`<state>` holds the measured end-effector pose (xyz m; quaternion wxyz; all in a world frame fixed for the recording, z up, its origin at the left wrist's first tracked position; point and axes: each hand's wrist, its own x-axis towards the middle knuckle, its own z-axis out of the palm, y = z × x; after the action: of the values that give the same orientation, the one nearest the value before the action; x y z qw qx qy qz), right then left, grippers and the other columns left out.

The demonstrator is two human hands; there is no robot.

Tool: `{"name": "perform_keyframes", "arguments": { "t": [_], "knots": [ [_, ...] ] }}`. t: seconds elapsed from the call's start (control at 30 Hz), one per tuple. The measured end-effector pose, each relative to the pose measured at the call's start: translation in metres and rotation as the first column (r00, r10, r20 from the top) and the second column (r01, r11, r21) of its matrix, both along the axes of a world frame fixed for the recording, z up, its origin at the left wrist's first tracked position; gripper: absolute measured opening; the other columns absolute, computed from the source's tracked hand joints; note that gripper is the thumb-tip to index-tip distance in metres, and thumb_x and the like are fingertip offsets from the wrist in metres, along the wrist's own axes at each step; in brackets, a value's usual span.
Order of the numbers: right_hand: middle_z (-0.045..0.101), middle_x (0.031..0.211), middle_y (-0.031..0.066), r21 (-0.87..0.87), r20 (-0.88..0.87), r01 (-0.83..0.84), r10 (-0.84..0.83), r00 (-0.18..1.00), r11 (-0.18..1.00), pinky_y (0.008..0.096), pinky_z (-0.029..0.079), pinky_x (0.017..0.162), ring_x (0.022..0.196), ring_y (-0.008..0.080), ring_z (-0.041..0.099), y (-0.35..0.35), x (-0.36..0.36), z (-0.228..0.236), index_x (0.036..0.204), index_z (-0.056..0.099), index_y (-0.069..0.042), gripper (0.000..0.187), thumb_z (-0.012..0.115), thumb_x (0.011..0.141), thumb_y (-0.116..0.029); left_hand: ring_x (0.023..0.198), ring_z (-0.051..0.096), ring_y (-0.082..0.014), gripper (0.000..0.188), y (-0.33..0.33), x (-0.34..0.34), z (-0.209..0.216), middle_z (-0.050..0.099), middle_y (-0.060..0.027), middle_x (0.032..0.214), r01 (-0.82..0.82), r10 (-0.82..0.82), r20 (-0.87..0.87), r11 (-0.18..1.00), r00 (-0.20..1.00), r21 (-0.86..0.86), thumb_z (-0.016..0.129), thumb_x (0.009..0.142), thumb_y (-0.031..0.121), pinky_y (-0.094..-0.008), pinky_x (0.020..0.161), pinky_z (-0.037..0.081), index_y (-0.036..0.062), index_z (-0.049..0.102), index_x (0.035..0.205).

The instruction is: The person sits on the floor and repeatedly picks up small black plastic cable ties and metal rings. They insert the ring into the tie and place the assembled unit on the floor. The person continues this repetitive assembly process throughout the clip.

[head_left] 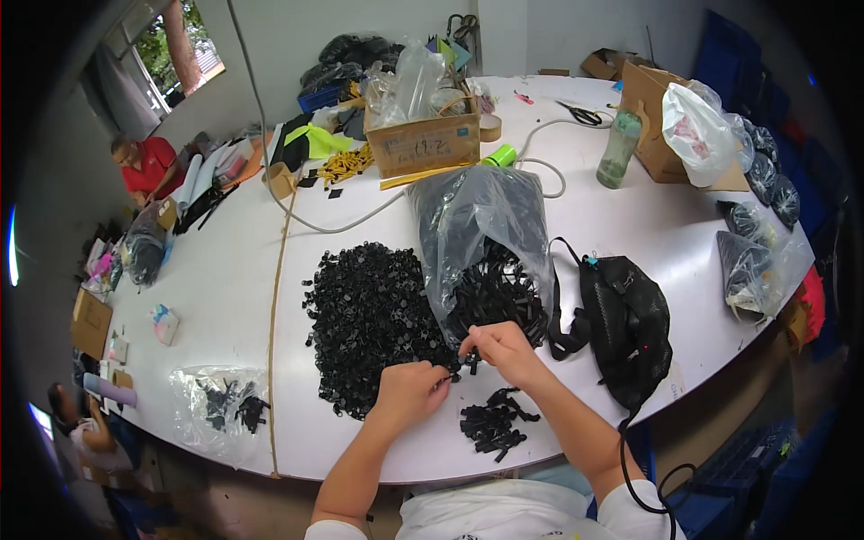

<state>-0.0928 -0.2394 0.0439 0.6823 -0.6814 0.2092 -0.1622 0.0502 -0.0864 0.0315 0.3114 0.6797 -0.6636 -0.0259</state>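
Note:
My left hand (411,392) is closed at the near right edge of a wide heap of small black plastic clips (371,315). Dark bits show at its fingertips, too small to name. Just to its right, my right hand (506,349) has thumb and forefinger pinched together, with a dark piece below them that I cannot make out. Behind the right hand lies a clear plastic bag (481,211), its mouth toward me and black strap-like pieces (499,288) spilling out. A small pile of black strap pieces (495,423) rests near the table's front edge, below my right hand.
A black mesh bag (625,324) with a cord lies right of the plastic bag. Farther back stand a cardboard box (423,144), a green bottle (619,151) and black scissors (580,113). A clear bag (216,405) sits front left. Two other people are at the left.

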Motion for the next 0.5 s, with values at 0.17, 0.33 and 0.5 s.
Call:
{"name": "perform_keyframes", "arguments": {
  "t": [0.17, 0.33, 0.5],
  "knots": [
    [0.059, 0.081, 0.0208, -0.605, 0.211, -0.055, 0.226, 0.951, 0.794, 0.0435, 0.044, 0.065, 0.075, 0.0396, 0.057, -0.001, 0.002, -0.018, 0.083, 0.058, 0.005, 0.023, 0.047, 0.089, -0.015, 0.050, 0.057, -0.0134, 0.013, 0.003, 0.005, 0.004, 0.061, -0.0042, 0.064, 0.094, -0.134, -0.360, 0.987, 0.923, -0.127, 0.072, 0.069, 0.002, -0.0248, 0.047, 0.044, 0.0043, 0.066, 0.080],
    [0.055, 0.076, 0.0182, -0.615, -0.060, -0.168, 0.166, 0.984, 0.770, 0.0426, 0.043, 0.065, 0.072, 0.0365, 0.055, 0.018, -0.001, 0.001, 0.084, 0.062, 0.004, 0.025, 0.051, 0.092, -0.017, 0.049, 0.059, -0.0119, 0.013, 0.007, 0.008, 0.001, 0.064, -0.0042, 0.064, 0.077, -0.112, -0.456, 0.993, 0.883, -0.094, 0.073, 0.072, 0.002, -0.0234, 0.047, 0.046, 0.0033, 0.065, 0.082],
    [0.055, 0.074, 0.0217, -0.658, -0.173, -0.208, 0.124, 0.977, 0.724, 0.0474, 0.044, 0.069, 0.076, 0.0409, 0.055, 0.024, -0.001, 0.010, 0.072, 0.058, 0.003, 0.029, 0.054, 0.092, -0.017, 0.049, 0.061, -0.0115, 0.011, 0.010, 0.010, -0.004, 0.066, -0.0054, 0.065, 0.046, -0.099, -0.415, 0.990, 0.904, -0.135, 0.073, 0.072, 0.001, -0.0234, 0.048, 0.047, 0.0038, 0.066, 0.081]
  ]
}}
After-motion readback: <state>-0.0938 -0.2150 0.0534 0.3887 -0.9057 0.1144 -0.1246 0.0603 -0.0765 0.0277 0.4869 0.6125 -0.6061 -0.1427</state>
